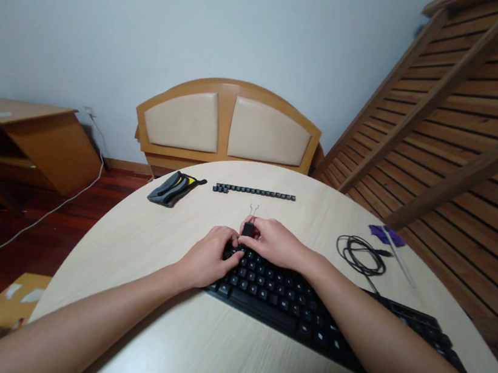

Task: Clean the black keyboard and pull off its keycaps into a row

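Observation:
A black keyboard (263, 289) lies at a slant on the table in front of me. My left hand (209, 258) is over its left end, fingers curled near the far corner and thumb down on the keys. Close against it, my right hand (276, 242) pinches a keycap puller (247, 229) with a black body, whose two thin wire prongs point up and away from the keys. The fingertips of both hands nearly meet, and what lies directly under them is hidden. Beyond the hands, several loose black keycaps (261, 192) stand in a line, with a short second row at its left.
The round table (157, 327) also bears a grey and yellow pouch (174, 189) at left. At right lie a coiled black cable (361, 256), a purple cloth (387, 235) and a thin pale stick (400, 258). A headboard (225, 119) stands behind; wooden slats (455, 152) lean at right.

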Motion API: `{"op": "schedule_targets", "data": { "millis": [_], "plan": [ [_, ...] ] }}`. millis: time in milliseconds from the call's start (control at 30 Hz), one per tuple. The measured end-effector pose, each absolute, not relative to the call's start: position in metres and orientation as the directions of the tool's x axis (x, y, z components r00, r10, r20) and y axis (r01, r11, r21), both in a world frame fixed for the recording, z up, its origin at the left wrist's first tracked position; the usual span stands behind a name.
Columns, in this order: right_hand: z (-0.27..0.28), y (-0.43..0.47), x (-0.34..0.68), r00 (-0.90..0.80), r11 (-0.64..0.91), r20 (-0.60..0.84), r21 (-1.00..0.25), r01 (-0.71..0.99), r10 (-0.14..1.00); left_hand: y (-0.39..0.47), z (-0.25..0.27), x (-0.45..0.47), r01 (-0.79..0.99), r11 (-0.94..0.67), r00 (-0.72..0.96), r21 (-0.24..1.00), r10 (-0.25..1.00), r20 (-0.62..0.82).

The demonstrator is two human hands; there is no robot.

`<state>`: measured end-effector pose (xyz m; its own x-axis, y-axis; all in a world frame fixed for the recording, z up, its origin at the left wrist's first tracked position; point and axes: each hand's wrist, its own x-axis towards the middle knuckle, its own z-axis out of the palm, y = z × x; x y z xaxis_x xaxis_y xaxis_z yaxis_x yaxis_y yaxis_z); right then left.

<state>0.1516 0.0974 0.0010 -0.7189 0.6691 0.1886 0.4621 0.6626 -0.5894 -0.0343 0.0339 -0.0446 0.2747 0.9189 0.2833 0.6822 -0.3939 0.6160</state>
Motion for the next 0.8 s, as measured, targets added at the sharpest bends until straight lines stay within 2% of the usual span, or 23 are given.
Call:
{"op": "schedule_targets", "data": {
  "millis": [333,500,800],
  "plan": [
    [-0.019,0.079,0.154,-0.585,0.563,0.269,-0.721,0.405,0.765,0.033,-0.043,-0.033,0.681,-0.404,0.281,0.611,0.914,0.292],
    [-0.022,0.080,0.155,-0.595,0.525,0.268,-0.792,0.311,0.758,0.033,-0.046,-0.034,0.677,-0.406,0.275,0.614,0.913,0.301],
    [-0.029,0.079,0.153,-0.579,0.555,0.306,-0.768,0.320,0.756,0.033,-0.046,-0.034,0.662,-0.418,0.280,0.622,0.908,0.312]
  ]
}}
